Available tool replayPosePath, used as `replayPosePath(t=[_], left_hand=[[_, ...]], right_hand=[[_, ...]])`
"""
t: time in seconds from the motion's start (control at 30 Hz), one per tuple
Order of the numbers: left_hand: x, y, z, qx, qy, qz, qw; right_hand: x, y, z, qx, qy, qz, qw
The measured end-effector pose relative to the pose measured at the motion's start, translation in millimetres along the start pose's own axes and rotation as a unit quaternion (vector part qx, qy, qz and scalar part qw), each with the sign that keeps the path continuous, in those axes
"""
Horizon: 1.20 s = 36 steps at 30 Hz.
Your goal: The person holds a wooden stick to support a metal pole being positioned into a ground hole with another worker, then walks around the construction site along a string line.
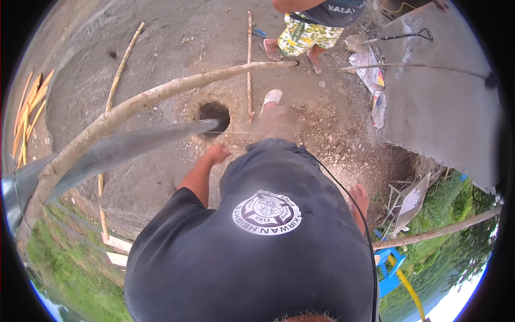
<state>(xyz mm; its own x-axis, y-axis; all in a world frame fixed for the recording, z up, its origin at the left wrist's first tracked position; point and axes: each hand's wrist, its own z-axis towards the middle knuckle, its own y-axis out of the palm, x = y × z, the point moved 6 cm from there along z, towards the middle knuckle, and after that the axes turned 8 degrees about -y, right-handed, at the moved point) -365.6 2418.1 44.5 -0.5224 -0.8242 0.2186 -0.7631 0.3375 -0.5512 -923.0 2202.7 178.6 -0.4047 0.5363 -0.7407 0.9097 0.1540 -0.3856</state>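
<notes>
Left hand [216, 155] hangs loosely curled at the thigh, gripping nothing. Right hand is out of view behind the dark shirt. Just beyond the left hand, the tip of a long grey metal bar [134, 146] points at a round dark hole in the gravelly ground [214, 114]. Past it, a pale curved wooden pole [161, 94] crosses overhead. Farther off stands another person in patterned shorts [308, 35].

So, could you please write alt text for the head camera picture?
A person in a dark shirt looks down at a round hole dug in bare dirt, left hand held near it. A long wooden pole crosses above, and another person's feet stand beyond.
</notes>
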Motion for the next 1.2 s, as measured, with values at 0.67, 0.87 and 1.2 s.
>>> replayPosePath(t=[0.67, 0.87, 1.2], left_hand=[[-19, -30, 36, -0.037, -0.142, -0.291, 0.946], [4, -33, 58, -0.058, -0.113, -0.29, 0.948], [33, -27, 57, -0.116, -0.146, -0.203, 0.961]], right_hand=[[-249, 271, 238, -0.297, -0.13, -0.247, 0.913], [-203, 182, 243, -0.279, -0.057, -0.366, 0.886], [-193, 206, 262, -0.264, -0.128, -0.337, 0.894]])
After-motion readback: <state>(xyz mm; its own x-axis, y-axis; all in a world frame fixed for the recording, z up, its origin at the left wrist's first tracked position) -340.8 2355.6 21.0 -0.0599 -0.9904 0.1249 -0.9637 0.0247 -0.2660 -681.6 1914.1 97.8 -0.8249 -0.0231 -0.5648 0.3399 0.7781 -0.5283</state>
